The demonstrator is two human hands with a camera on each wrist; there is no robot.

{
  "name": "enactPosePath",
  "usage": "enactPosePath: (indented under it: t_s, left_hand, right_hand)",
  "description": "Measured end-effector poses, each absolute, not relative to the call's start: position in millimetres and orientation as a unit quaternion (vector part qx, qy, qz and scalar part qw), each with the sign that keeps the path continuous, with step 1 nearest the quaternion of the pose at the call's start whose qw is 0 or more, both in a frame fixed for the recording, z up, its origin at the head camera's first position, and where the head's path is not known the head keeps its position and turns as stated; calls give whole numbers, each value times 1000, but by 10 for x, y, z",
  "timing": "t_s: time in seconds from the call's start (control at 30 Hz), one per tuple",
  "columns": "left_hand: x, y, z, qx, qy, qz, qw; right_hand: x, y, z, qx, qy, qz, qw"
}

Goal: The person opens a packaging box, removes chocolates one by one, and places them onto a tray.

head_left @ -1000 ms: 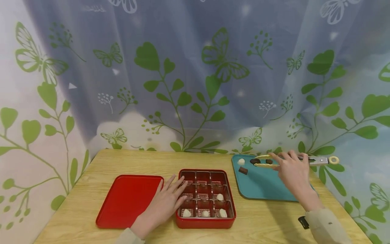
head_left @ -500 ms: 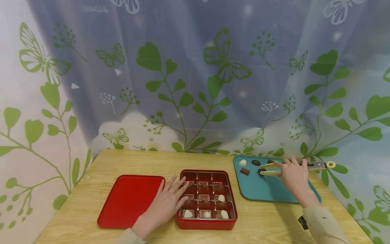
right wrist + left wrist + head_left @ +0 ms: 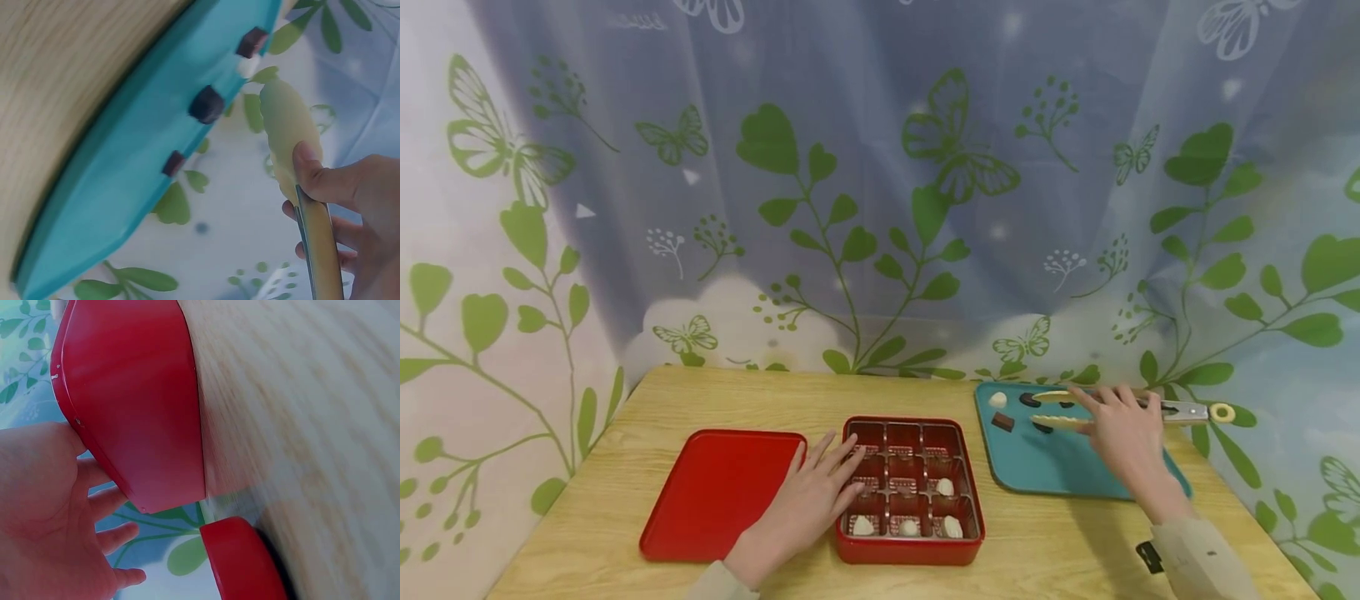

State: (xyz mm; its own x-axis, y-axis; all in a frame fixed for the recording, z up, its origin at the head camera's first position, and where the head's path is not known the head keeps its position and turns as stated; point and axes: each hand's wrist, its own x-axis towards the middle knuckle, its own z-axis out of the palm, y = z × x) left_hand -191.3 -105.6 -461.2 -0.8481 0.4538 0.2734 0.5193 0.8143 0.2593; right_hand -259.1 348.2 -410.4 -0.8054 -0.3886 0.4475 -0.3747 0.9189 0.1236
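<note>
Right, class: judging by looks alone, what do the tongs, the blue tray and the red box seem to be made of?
Tongs: pale yellow plastic tips, matte; grey handle looks like metal.
Blue tray: seems plastic, smooth with a rounded rim.
Red box: probably glossy plastic or painted tin, with a soft sheen on its wall.

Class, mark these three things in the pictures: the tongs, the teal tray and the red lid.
tongs [image 3: 1060, 422], head view, on the yellow front arm near its tip.
teal tray [image 3: 1052, 467], head view, on the bare floor of the tray.
red lid [image 3: 718, 492], head view, on the middle of its flat top.
</note>
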Motion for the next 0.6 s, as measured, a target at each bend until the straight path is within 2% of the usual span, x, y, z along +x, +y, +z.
enactPosePath:
  t_s: [0.1,0.2,0.47,0.6]
  left_hand:
    - [-1923,-1062,-4621,-256,-948,-160,102]
    - [-1928,-1065,-4625,-255,-948,-158,101]
    - [-1922,-1057,-4621,-255,-948,-160,101]
    - [-1920,-1054,-4631,-255,-948,-159,104]
  right_hand:
    - [-2543,3333,-4006,155,-945,-87,275]
    - [-2476,3197,-3919,134,-943,-111,284]
    - [-2339,2900,-3798,199,-913,-126,332]
    - [-2279,2753,-3729,237,-904,-139,329]
